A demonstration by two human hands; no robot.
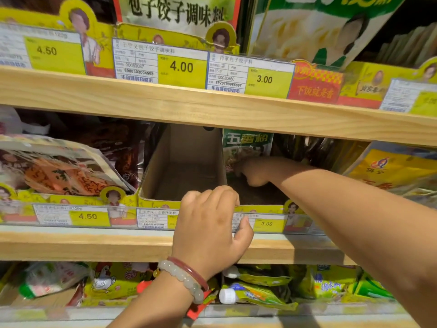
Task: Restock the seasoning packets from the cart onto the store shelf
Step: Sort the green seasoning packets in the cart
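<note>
A green seasoning packet [246,147] stands upright at the back of a yellow display box [262,207] on the middle shelf. My right hand [254,171] reaches deep into that box and grips the packet's lower edge. My left hand [209,223], with two bracelets on the wrist, grips the front rim of the box where it meets the cardboard box [182,166] to its left, which holds no packets. The cart is out of view.
Wooden shelf boards [212,110] run above and below the boxes, carrying price tags [182,67]. Orange packets [59,171] fill the box at left, yellow packets [397,166] stand at right. Pouches and bottles [257,294] lie on the lower shelf.
</note>
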